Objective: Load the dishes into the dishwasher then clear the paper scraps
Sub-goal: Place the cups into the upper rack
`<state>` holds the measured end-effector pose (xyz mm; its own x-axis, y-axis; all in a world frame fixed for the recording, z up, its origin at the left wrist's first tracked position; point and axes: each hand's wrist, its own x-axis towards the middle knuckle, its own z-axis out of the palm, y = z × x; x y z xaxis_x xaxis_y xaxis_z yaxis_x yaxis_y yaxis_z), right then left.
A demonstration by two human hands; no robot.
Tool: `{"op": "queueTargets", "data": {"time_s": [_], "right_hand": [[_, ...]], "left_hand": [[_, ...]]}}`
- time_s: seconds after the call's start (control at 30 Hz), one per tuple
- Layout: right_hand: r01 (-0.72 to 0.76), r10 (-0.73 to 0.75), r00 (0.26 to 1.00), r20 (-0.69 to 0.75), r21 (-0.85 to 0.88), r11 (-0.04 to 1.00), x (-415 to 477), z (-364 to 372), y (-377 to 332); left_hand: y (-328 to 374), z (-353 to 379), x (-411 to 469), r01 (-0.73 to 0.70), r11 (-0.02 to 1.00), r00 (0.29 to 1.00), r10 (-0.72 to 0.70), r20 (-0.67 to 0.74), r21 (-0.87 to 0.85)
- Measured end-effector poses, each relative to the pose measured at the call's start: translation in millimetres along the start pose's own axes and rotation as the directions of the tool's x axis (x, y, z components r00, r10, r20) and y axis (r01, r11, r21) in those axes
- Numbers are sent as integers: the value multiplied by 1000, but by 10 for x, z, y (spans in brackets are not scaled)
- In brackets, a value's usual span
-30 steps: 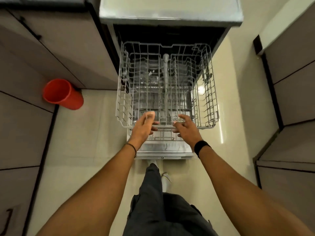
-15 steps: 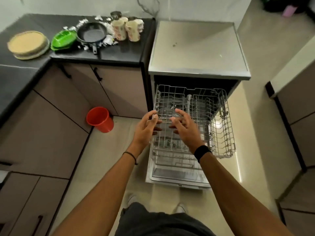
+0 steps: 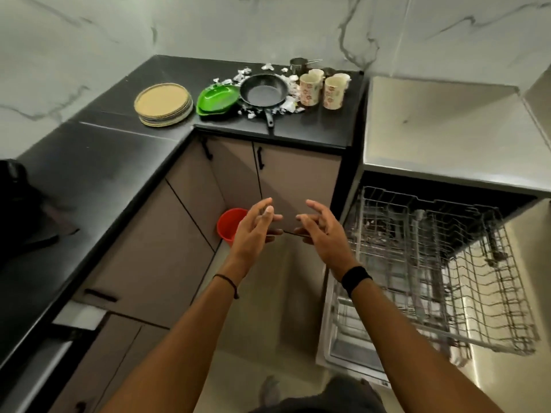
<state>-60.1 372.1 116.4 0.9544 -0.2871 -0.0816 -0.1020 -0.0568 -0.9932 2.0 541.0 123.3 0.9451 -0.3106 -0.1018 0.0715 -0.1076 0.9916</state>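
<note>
Now our left hand (image 3: 253, 231) and right hand (image 3: 320, 234) hover empty, fingers loose. At twelve o'clock the black round frying pan (image 3: 262, 92) sits on the dark counter (image 3: 313, 126). Rigid and weighty, we reckon, so grab its handle (image 3: 269, 117).

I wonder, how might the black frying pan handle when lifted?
The frying pan is probably rigid and bowl-heavy, so lifted by its long handle it may dip forward. The paper scraps around it look light and would likely scatter.

Readable text: none.
Cream ceramic mugs with floral print (image 3: 310, 90): pattern only, no lettering legible.
Stainless-steel dishwasher (image 3: 441, 135): no brand or number can be made out.
</note>
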Motion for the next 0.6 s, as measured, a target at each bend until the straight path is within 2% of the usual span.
{"op": "queueTargets", "data": {"time_s": [0.1,0.23,0.6], "right_hand": [[9,-9,1000,11,26,1000,216,217,-102],[-6,9,999,-34,83,996,579,230,-162],[-17,37,978,-206,95,995,2190,-307,-175]], "left_hand": [[-8,-242,246,-17,1000,1000,17,-22,-7],[11,-255,634,13,995,1000,-15,-20,-99],[265,215,2495,-13,998,994,20,107,-69]]}}
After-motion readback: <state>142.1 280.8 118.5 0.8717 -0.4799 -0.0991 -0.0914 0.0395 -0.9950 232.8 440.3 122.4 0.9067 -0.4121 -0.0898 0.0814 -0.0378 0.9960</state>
